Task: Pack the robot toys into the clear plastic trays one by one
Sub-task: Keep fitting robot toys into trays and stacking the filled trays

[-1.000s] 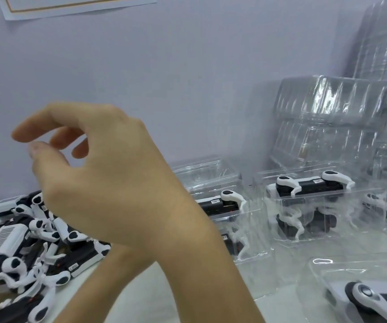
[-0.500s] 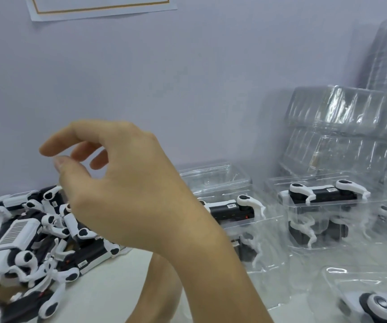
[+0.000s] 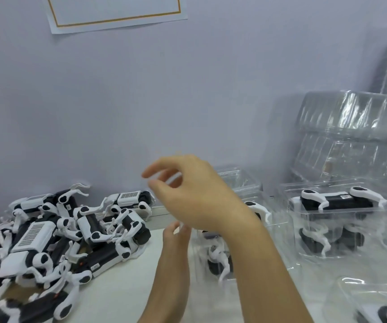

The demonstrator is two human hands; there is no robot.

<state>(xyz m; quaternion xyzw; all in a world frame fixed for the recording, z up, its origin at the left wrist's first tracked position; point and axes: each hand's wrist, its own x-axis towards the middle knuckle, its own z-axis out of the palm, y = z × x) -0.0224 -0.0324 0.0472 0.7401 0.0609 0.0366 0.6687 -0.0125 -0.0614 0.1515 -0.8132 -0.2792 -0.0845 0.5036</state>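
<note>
Black-and-white robot toys (image 3: 59, 231) lie in a heap on the left of the table. My right hand (image 3: 195, 197) hovers in the middle above the table, fingers loosely curled and holding nothing. Below it my left hand (image 3: 176, 231) reaches up to the edge of a clear tray (image 3: 199, 271) with a robot toy (image 3: 218, 255) inside; my right wrist hides most of that hand, so its grip is unclear. Another packed clear tray (image 3: 304, 243) stands at the right with a robot toy (image 3: 337, 201) in it.
Stacks of empty clear trays (image 3: 351, 136) lean against the wall at the back right. An empty tray (image 3: 241, 180) sits behind my right hand. One more tray (image 3: 355, 290) with a toy is at the bottom right. A paper sheet (image 3: 115, 10) hangs on the wall.
My right hand has moved right, away from above the toy heap and over to the trays. My left hand's fingertips have come into view by the middle tray.
</note>
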